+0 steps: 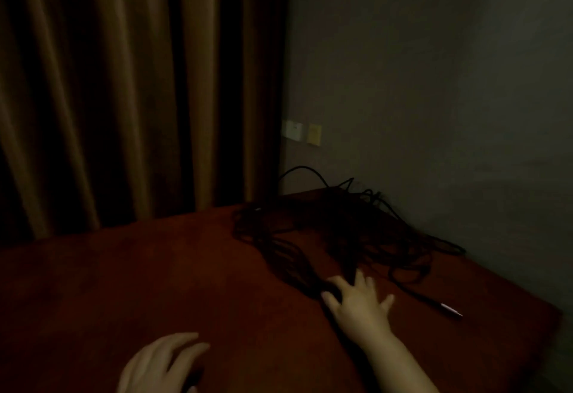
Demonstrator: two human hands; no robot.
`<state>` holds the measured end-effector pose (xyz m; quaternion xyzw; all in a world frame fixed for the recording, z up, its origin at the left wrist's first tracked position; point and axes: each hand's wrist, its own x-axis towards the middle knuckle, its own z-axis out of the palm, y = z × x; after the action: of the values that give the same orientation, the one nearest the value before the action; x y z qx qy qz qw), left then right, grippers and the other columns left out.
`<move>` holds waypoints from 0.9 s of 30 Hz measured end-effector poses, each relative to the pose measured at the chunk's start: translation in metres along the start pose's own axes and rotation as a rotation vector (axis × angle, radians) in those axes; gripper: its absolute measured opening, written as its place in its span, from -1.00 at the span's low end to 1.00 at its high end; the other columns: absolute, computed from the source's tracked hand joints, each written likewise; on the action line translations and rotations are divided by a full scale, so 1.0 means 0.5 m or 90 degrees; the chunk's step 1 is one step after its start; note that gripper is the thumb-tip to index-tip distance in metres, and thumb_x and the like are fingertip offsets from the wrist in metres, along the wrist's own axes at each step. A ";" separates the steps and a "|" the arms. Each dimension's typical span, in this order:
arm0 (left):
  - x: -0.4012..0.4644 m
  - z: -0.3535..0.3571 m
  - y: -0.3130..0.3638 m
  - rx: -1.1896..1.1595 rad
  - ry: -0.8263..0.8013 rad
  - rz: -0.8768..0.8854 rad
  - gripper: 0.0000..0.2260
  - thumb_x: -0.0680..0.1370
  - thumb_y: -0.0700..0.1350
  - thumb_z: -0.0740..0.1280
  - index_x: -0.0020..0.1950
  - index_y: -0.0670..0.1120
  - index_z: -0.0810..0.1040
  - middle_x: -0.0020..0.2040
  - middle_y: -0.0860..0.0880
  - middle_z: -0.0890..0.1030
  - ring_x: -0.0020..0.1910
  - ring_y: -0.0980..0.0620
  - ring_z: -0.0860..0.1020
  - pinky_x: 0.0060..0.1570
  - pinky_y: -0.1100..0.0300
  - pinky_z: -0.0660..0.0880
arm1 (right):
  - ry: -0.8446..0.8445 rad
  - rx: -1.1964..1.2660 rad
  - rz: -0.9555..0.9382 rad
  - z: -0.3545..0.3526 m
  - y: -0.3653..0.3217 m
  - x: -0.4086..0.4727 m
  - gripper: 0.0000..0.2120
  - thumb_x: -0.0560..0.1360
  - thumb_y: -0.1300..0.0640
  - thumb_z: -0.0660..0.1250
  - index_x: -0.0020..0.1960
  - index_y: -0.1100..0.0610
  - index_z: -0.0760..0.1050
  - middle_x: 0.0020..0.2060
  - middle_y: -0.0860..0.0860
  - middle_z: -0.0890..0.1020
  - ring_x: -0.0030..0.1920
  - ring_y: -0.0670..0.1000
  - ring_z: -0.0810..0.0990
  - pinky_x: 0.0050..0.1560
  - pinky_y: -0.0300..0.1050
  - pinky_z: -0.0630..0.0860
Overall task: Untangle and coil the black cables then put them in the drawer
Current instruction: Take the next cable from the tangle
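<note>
A tangled heap of black cables lies on the dark red cloth surface, in the far right corner by the wall. One strand runs out to the right and ends in a silver plug. My right hand reaches forward with spread fingers and touches the near end of the cable bundle. My left hand hovers low at the bottom of the view, fingers relaxed, holding nothing. No drawer is in view.
Brown curtains hang behind the surface on the left. A grey wall with two small wall plates bounds the right side. The room is dim. The cloth surface ends at the right.
</note>
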<state>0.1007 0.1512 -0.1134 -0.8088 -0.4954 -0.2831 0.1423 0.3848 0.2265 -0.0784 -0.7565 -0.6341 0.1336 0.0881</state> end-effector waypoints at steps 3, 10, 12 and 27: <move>0.014 0.025 0.031 -0.016 -0.001 -0.077 -0.37 0.20 0.20 0.13 0.30 0.29 0.28 0.16 0.26 0.36 -0.10 0.10 0.57 -0.37 0.06 0.55 | -0.008 -0.014 -0.190 0.028 -0.057 -0.039 -0.63 0.60 -0.13 0.06 0.38 -0.07 0.25 0.51 0.06 0.14 0.53 0.05 -0.08 0.45 0.23 -0.19; 0.037 -0.023 0.009 -0.446 0.217 -0.703 -0.55 0.60 -0.13 0.24 0.48 -0.05 0.27 0.46 -0.17 0.29 0.36 -0.20 0.36 0.34 -0.13 0.25 | -0.052 0.191 -0.397 0.046 -0.095 -0.111 -0.53 0.53 -0.21 0.18 0.32 0.05 0.44 0.43 -0.05 0.32 0.42 -0.13 0.23 0.35 -0.34 0.04; 0.022 -0.043 -0.028 -0.475 0.277 -0.779 -0.61 0.63 -0.11 0.17 0.46 -0.08 0.29 0.44 -0.19 0.33 0.31 -0.20 0.41 0.32 -0.12 0.32 | -0.019 0.284 -0.318 0.038 -0.082 -0.111 -0.32 0.41 -0.42 0.13 0.17 0.09 0.60 0.16 -0.05 0.58 0.15 -0.15 0.52 0.17 -0.34 0.37; 0.027 -0.055 -0.106 -0.036 -0.094 -0.729 -0.51 0.54 0.15 0.26 0.39 -0.04 0.36 0.27 -0.02 0.46 0.26 -0.04 0.40 0.23 0.05 0.36 | 0.390 0.346 -0.524 0.080 -0.251 -0.144 -0.87 0.39 0.12 0.23 -0.20 -0.03 0.54 -0.08 -0.12 0.52 -0.06 -0.25 0.44 -0.06 -0.51 0.39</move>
<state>0.0500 0.1719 -0.0860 -0.4326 -0.8552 -0.2707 -0.0901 0.2434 0.1771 -0.0721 -0.4024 -0.7647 0.0215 0.5029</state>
